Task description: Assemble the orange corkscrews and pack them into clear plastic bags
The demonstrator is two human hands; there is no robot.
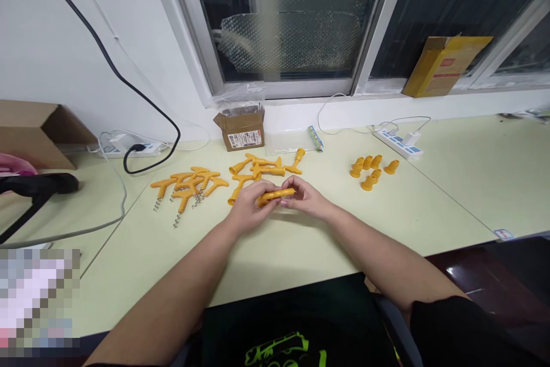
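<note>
Orange-yellow plastic is showing between the left hand (253, 204) and the right hand (307, 198), which are working close together over the worktop (301, 264). The left hand is closing its fingers around one end of a corkscrew handle (277, 196), while the right hand is curling its thumb and fingers about the other end. The fingers are hiding the lower part, so I cannot tell whether a metal spiral or a sleeve is under there.

The handle is being held just in front of the sheathed corkscrews (271, 170), which are lying in a loose heap. Farther to the left, bare corkscrews (184, 194) are pointing their spirals mostly toward the person. On the right, loose sleeves (367, 182) are standing in a small group, well apart from the hands.

For handling this piece well, I think the left hand should be gripping the crossbar steadily, while the right hand is turning or pressing only along the line of the stem. The fingertips should be avoiding the place where a spiral point may be hiding, because pushing at a slant could be scratching the skin.
</note>
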